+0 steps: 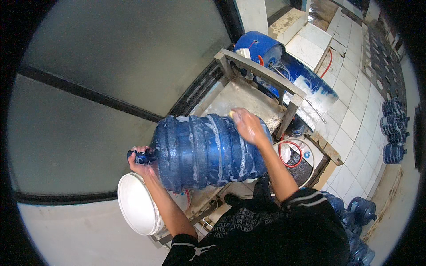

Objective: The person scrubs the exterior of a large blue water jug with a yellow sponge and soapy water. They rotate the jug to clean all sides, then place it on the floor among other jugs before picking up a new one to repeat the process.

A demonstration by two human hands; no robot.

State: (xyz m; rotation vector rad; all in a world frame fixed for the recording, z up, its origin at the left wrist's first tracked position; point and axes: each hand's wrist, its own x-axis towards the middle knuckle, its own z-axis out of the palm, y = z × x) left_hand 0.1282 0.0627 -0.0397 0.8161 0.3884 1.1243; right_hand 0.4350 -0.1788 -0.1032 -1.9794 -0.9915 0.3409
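A large blue water-cooler bottle (195,153) lies on its side in front of me, its ribbed wall streaked with white suds. My left hand (142,162) is wrapped round the bottle's neck at the left end. On the upper side, near the right end, my right hand (248,126) presses down with bent, soapy fingers. A yellow edge of what looks like a sponge (231,114) shows at its fingertips; the palm hides the rest. Behind the bottle is a wet metal stand (242,99) with a raised frame rail.
A white bucket (137,204) stands below my left forearm. Beyond the stand are a blue drum (257,46) and a sudsy blue tub (317,86). A red hose (290,154) curls at the right. More bottles (361,210) stand lower right and along the far wall. Dark-framed glass panels rise at the left.
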